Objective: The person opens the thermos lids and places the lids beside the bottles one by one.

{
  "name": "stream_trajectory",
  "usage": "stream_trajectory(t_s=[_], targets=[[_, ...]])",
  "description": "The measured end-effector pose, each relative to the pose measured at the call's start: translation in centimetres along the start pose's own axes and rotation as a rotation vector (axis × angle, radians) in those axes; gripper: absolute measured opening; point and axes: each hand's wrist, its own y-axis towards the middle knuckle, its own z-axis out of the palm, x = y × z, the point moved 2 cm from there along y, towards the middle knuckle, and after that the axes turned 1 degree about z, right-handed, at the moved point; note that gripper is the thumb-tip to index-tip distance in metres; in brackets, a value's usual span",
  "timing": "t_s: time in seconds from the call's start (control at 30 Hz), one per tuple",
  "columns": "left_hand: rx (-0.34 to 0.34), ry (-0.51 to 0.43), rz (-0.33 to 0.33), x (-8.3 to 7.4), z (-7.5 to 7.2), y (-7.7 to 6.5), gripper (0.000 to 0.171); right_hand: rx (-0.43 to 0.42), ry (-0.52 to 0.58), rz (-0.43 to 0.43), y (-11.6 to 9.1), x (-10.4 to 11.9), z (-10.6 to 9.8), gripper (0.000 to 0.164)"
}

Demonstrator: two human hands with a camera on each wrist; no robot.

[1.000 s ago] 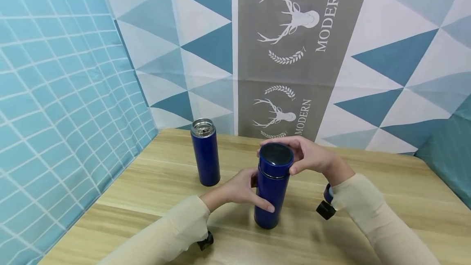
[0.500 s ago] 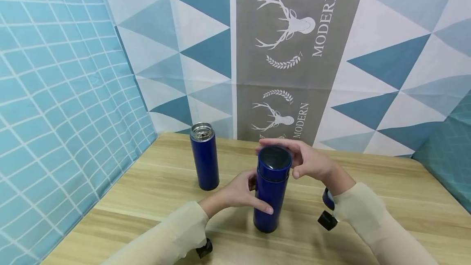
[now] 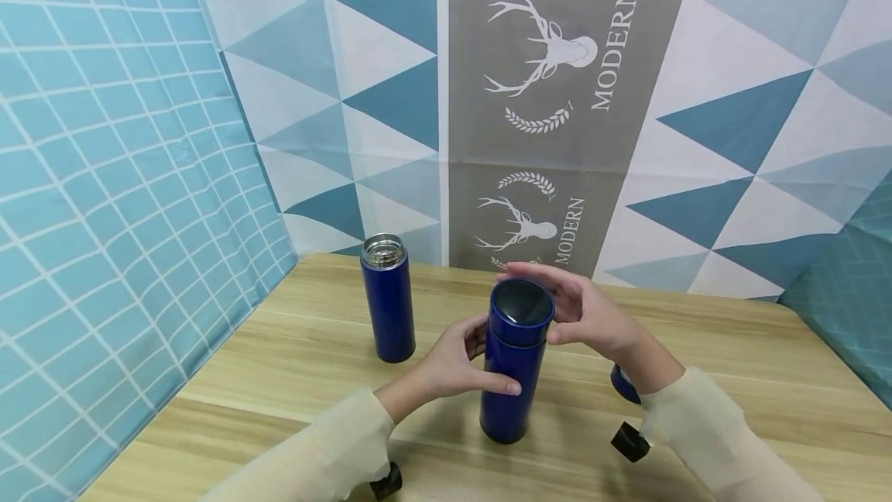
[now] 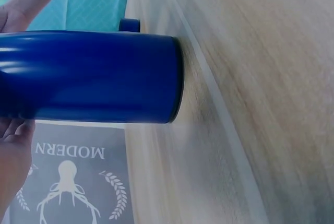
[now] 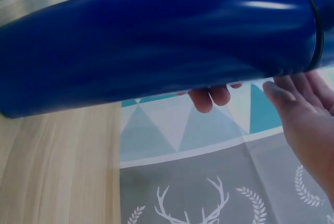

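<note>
A blue thermos [image 3: 512, 393] with a dark glossy top stands upright on the wooden table. My left hand [image 3: 453, 362] grips its body, thumb laid across the near side. In the right wrist view, left fingertips [image 5: 209, 97] show past the thermos's far side. Up at the blue lid [image 3: 521, 316], my right hand [image 3: 592, 316] curves its fingers behind, with the thumb at the lid's lower right edge. The lid sits on the thermos, a thin seam below it. The left wrist view shows the thermos body [image 4: 104, 78] and its base close to the tabletop.
A second blue thermos [image 3: 388, 308] stands lidless at the back left, its steel mouth showing. Partly behind the right forearm, a small blue lid [image 3: 623, 384] lies on the table [image 3: 300, 347]. Patterned cloths hang behind and to the left.
My right thumb came away from the lid half a second ago and is now back against its edge, the right wrist turned slightly. The left hand keeps its hold; the thermos stays in place.
</note>
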Motion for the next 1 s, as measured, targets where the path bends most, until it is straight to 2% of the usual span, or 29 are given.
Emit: stream_trajectory(t_s=[0.17, 0.27, 0.6, 1.0], targets=[[-0.027, 0.008, -0.006, -0.1, 0.2, -0.1, 0.078, -0.084, -0.07, 0.004, -0.6, 0.1, 0.5, 0.075], [-0.036, 0.007, -0.001, -0.1, 0.3, -0.1, 0.077, -0.1, -0.065, 0.003, -0.8, 0.0, 0.6, 0.076], [-0.061, -0.028, -0.022, 0.0, 0.6, 0.0, 0.074, -0.058, 0.09, -0.013, -0.6, -1.1, 0.9, 0.07], [-0.075, -0.022, -0.061, -0.6, 0.5, 0.0, 0.074, -0.058, 0.107, -0.064, -0.1, -1.2, 0.9, 0.06]])
